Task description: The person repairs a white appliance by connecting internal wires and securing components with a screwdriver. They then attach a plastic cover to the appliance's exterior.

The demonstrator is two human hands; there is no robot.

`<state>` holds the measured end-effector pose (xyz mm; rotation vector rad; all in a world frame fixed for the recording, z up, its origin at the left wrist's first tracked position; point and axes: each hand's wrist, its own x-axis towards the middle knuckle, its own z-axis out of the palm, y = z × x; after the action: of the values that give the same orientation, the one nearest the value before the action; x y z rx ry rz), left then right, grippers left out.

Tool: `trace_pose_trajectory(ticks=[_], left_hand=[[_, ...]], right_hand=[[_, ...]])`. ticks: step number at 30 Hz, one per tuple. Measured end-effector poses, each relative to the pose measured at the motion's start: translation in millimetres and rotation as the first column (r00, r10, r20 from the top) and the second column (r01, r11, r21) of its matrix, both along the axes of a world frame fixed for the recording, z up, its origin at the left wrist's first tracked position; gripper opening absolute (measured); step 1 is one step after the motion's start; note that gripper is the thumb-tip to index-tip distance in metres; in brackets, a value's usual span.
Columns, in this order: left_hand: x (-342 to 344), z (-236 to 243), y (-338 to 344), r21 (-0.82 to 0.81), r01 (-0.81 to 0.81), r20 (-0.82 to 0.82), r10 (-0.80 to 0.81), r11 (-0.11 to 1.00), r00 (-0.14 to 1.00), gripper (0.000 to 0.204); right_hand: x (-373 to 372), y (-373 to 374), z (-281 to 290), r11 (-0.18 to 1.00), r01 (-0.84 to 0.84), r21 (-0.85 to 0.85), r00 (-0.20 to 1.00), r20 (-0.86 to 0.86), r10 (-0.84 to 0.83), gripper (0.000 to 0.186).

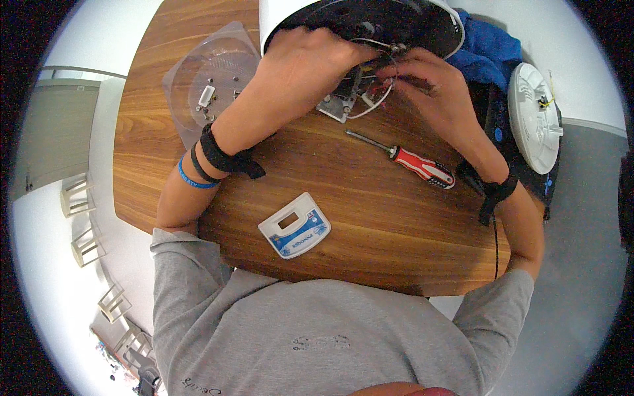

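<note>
A white appliance housing (269, 21) with a dark, open inside lies at the far edge of the table. Wires and a circuit board assembly (337, 105) come out of its opening, with a white cable (380, 102) looping over them. My left hand (307, 56) reaches to the opening, its fingers curled and mostly hidden behind the back of the hand. From the other side my right hand (436, 86) pinches at the thin wires, fingertips close together. Just below the hands rests a screwdriver (422, 166) with a red, white and black handle, touched by neither.
A clear plastic tray (181, 86) at left holds screws and a small white part (206, 96). A white-and-blue cover plate (295, 226) lies near me. To the right are a round white lid (533, 119) with wires and a blue cloth (485, 56). The wooden table (370, 231) has rounded edges.
</note>
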<state>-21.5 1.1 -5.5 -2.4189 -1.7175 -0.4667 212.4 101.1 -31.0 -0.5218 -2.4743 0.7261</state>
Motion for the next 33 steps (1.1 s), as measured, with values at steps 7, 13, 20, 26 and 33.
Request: trace_pose_trajectory(ticks=[7,13,20,26,33], left_hand=[[-5,-4,3,-0.002,-0.006,-0.020,0.006,1.000,1.000,0.042],[-3,-3,4,-0.032,-0.032,-0.020,0.032,0.999,0.999,0.039],[-5,-8,4,0.007,-0.008,0.014,0.008,1.000,1.000,0.037],[-4,-5,3,0.021,-0.005,0.024,0.004,1.000,1.000,0.034],[-3,-4,1,0.009,-0.020,0.037,0.020,1.000,0.999,0.031]], right_hand=[[-3,-1,-2,0.997,0.073,0.039,0.996,0.053,-0.075,0.024],[-9,-5,-8,0.959,0.221,-0.178,0.975,0.022,-0.221,0.021],[-14,-2,-4,0.902,0.280,-0.329,0.960,0.106,-0.259,0.027],[-16,2,-19,0.880,0.244,-0.408,0.967,0.036,-0.252,0.028],[-18,2,-23,0.868,0.259,-0.423,0.963,0.040,-0.268,0.031]])
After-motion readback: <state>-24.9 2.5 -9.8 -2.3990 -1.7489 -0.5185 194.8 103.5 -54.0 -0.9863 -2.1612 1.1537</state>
